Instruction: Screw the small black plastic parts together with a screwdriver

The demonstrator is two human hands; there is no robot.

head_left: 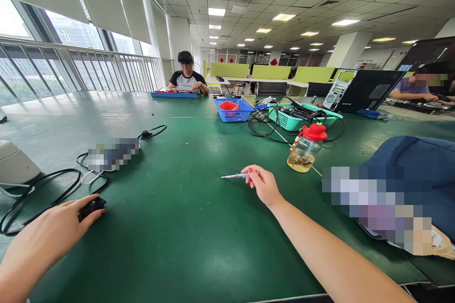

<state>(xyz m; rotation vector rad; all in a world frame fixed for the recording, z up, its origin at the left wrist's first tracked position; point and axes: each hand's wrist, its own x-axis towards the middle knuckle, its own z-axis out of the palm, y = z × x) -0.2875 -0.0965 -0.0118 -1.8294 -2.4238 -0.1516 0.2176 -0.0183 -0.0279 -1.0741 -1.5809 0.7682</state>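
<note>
Screwdriver (236, 176) sitting just above centre frame, lying almost level, its long axis running left to right and the metal tip pointing toward the left edge. Right hand (263, 185) is pinching the handle end between thumb and fingertips, the rest of the hand loosely curled, hovering over the green desk (185, 227). Down at lower left, the left hand (53, 236) is resting on the desk, fingertips closing on a small black object (91, 207), with black cables (39, 194) looping just behind it. Writing? Nothing readable: the grey box (113, 154) at left is blurred out, and so is the patch at lower right. A glass jar with a red lid (306, 149) is standing upright to the upper right of the screwdriver, near but apart. Further back, a blue basket (232, 110) and a teal basket (302, 116) full of cables. Plenty of bare green surface is stretching between the two hands and toward the bottom edge. A person (186, 78) is sitting at the far end.
</note>
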